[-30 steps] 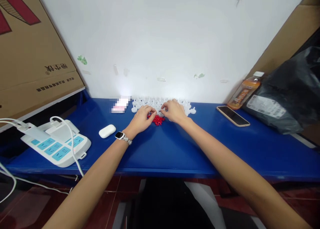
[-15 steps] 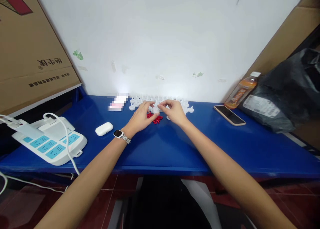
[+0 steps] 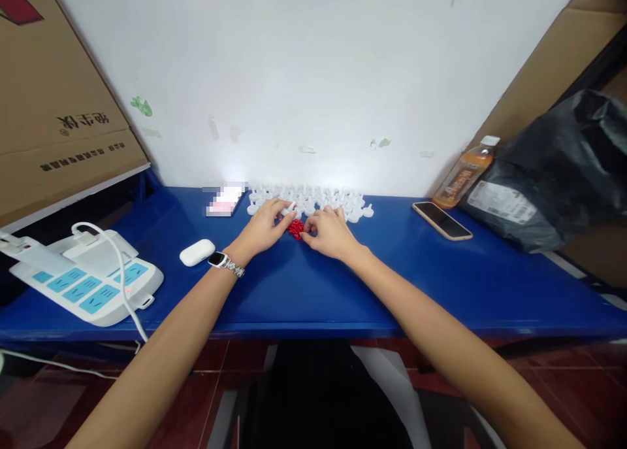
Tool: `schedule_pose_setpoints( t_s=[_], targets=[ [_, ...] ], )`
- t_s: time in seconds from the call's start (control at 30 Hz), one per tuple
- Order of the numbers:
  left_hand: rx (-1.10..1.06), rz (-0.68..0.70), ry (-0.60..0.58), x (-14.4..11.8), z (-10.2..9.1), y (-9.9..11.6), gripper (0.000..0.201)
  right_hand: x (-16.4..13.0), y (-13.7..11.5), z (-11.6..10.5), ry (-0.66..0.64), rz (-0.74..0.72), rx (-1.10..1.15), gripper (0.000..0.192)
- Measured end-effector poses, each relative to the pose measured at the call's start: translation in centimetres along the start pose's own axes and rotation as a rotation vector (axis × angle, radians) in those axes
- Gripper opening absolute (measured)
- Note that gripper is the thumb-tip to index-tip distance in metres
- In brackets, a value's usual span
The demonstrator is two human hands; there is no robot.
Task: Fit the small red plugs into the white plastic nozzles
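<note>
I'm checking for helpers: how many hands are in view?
2: the left hand, holding a white piece, and the right hand, at the right edge of the red pile.

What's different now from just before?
The hands moved apart: the right hand left the white piece and came nearer the person, to the red pieces. The left hand still holds that white piece. The phone and bottle stayed put.

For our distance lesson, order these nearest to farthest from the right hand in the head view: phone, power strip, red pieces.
1. Red pieces, just left of the right hand.
2. Phone, right of it.
3. Power strip, far left.
</note>
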State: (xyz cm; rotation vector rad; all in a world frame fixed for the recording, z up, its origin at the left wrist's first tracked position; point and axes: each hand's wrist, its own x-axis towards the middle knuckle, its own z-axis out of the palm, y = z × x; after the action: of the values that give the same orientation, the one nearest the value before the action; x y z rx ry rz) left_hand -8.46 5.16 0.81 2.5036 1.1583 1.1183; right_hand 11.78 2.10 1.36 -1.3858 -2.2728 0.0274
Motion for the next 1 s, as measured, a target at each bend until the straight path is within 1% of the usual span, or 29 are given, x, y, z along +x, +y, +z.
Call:
schedule_pose_setpoints(
  t_s=[0.17, 0.3, 0.37, 0.43, 0.5, 0.57, 0.67, 0.8, 1.0],
  targets=[
    [-0.004, -0.006, -0.016, 0.0, 0.0, 0.1, 0.038, 0.0, 0.3, 0.4, -0.057, 0.007, -0.043, 0.015],
    [-0.008, -0.009, -0.019, 0.0, 0.0, 0.3, 0.037, 0.0, 0.6, 0.4, -0.070, -0.024, -0.055, 0.016],
    [-0.006, -0.008, -0.019, 0.0, 0.0, 0.4, 0.036, 0.0, 0.7, 0.2, -0.058, -0.040, -0.051, 0.015],
    [-0.007, -0.004, -0.025, 0.0, 0.0, 0.4, 0.036, 0.1, 0.7, 0.0, -0.003, -0.035, -0.015, 0.014],
    [-0.012, 0.001, -0.038, 0.0, 0.0, 0.5, 0.037, 0.3, 0.8, -0.2, 0.090, 0.002, 0.097, 0.012],
    [-0.014, 0.000, -0.056, 0.0, 0.1, 0.6, 0.038, 0.5, 1.0, -0.3, 0.178, 0.067, 0.305, 0.011],
    [-0.011, -0.002, -0.085, 0.0, 0.1, 0.9, 0.037, 0.9, 1.4, 0.1, 0.258, 0.145, 0.623, 0.014],
    [-0.010, 0.018, -0.114, -0.1, 0.4, 1.4, 0.035, 1.2, 1.7, 0.8, 0.304, 0.180, 0.811, 0.023],
    [0.010, 0.043, -0.142, -0.2, 0.8, 2.1, 0.037, 1.3, 1.2, 0.7, 0.340, 0.285, 1.073, 0.022]
  ],
)
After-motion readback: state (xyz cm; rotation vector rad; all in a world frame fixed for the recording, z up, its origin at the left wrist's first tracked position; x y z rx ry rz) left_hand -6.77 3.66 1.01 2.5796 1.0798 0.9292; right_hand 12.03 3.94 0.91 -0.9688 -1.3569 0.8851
